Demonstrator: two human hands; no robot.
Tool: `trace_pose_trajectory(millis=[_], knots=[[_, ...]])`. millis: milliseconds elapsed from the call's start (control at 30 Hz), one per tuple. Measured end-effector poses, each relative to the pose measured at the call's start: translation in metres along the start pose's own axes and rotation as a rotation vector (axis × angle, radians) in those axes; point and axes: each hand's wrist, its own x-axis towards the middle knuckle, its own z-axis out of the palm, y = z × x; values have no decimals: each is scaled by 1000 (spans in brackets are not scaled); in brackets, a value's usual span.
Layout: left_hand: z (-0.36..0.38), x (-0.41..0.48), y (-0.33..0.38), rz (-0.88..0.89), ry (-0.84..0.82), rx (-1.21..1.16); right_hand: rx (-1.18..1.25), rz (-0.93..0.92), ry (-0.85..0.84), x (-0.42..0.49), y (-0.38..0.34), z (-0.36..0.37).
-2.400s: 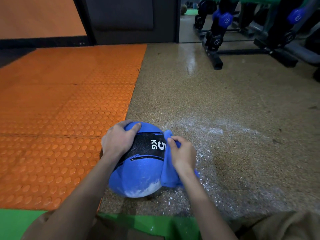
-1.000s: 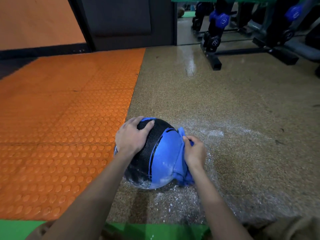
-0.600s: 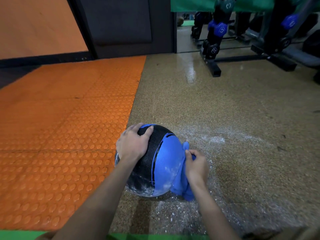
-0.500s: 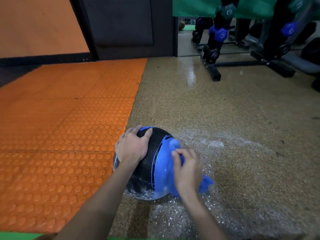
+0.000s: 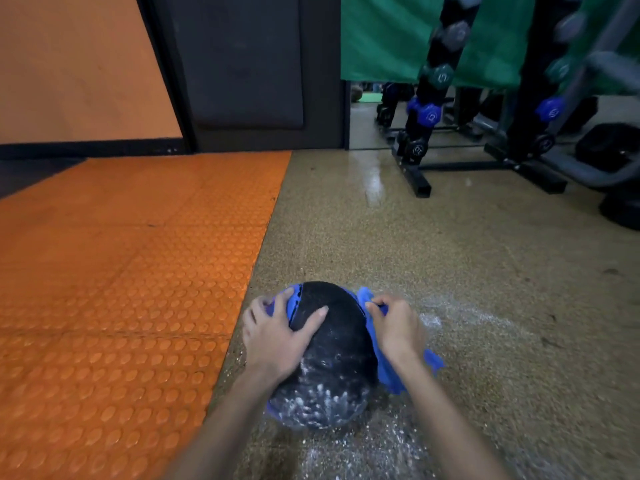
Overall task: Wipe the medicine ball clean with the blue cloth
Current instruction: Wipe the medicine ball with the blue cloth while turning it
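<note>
Your left hand (image 5: 277, 341) lies spread flat on the round black-and-blue rubber medicine ball (image 5: 332, 362), at six o'clock on the speckled tan floor (image 5: 450, 265); your right hand (image 5: 398, 329) clutches the crumpled blue cloth (image 5: 389, 375) against its three o'clock side.

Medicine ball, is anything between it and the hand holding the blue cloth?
Nothing visible does. The right hand grips the blue cloth, bunched straight against the medicine ball's right side. The left hand rests spread on the ball's left top, clear of that side. White powder speckles the near lower face.
</note>
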Motion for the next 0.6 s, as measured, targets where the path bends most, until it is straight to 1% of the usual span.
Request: trace_pose_trajectory(millis=[67, 133, 167, 200, 267, 333, 400, 500, 533, 567, 600], knots=[[6, 3, 8, 2, -1, -5, -28, -145, 168, -31, 0, 5], [4, 10, 12, 5, -75, -2, 26, -282, 226, -59, 2, 11], [4, 13, 12, 16, -116, -10, 47, -313, 238, -63, 5, 12], [3, 16, 10, 26, -159, -23, 71, -296, 227, -58, 9, 11], [-2, 22, 5, 26, -231, -42, 94, -193, 191, -43, 14, 8], [-5, 24, -1, 13, -288, -85, 63, -164, 179, -26, 19, 9], [-5, 24, -3, -1, -282, -139, 28, -100, 143, -9, 16, 4], [2, 20, 3, -26, -229, -139, -47, -29, 111, 1, 8, -5], [5, 19, 6, -32, -213, -138, -93, -50, 131, -5, 4, -7], [7, 19, 8, -40, -205, -152, -138, -129, 184, -16, 1, -5], [8, 20, 9, -46, -210, -172, -160, -249, 223, -31, -1, -1]])
